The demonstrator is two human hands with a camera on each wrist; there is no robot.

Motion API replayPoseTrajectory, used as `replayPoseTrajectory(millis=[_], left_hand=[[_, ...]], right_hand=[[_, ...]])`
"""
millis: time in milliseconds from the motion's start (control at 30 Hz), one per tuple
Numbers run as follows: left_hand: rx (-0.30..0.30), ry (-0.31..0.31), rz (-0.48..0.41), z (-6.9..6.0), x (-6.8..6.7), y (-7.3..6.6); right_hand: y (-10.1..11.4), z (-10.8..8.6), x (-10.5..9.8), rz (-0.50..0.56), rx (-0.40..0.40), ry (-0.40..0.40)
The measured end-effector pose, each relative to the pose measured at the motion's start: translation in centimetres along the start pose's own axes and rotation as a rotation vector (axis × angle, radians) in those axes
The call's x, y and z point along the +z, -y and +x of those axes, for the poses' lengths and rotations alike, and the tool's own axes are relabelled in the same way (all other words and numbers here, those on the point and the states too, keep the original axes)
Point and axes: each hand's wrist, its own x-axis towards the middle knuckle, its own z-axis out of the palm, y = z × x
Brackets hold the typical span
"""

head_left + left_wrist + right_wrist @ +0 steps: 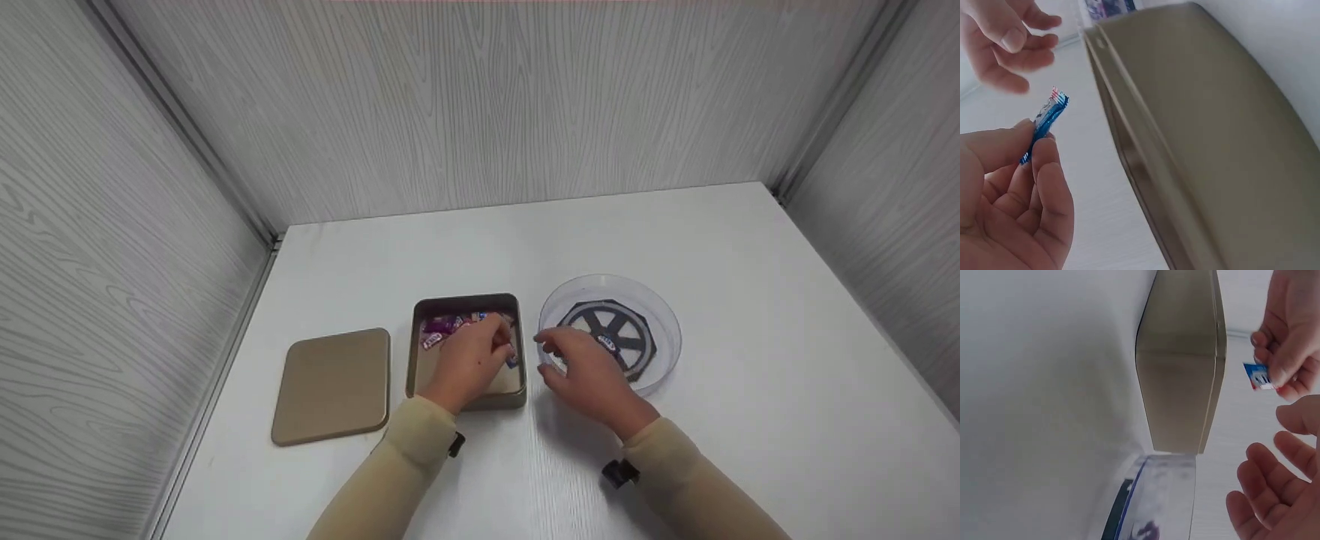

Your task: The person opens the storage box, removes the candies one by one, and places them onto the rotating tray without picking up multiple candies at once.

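Note:
My left hand [466, 367] is over the open gold tin [469, 403]. Between its thumb and fingers it pinches a small candy in a blue and white wrapper [1047, 121], which also shows in the right wrist view. Several wrapped candies [444, 324] lie along the far side of the tin, partly hidden by this hand. My right hand [592, 379] hovers at the near left rim of a round clear plastic container [670, 360], its fingers loosely bent and holding nothing. One small wrapped candy [606, 343] lies on the dark, wheel-patterned bottom of that container.
To the left of the tin, a flat gold lid [331, 386] lies on the white table [480, 247]. The tin and the clear container stand side by side with a narrow gap. Grey wood-grain panels [510, 97] enclose the table at the back and both sides.

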Motion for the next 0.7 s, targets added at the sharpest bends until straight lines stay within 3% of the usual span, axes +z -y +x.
replayPoseTrajectory(millis=[167, 400, 700], left_hand=[[0.032, -0.002, -0.030, -0.2, 0.1, -1.0], [0.033, 0.021, -0.098, -0.4, 0.3, -1.7], [0.025, 0.068, -0.202, -0.3, 1.1, -2.0]], right_hand=[[1.2, -0.2, 0.7, 0.030, -0.054, -0.009], [1.9, -0.3, 1.2, 0.001, -0.044, -0.045], [1.9, -0.5, 1.3, -0.079, -0.101, -0.162]])
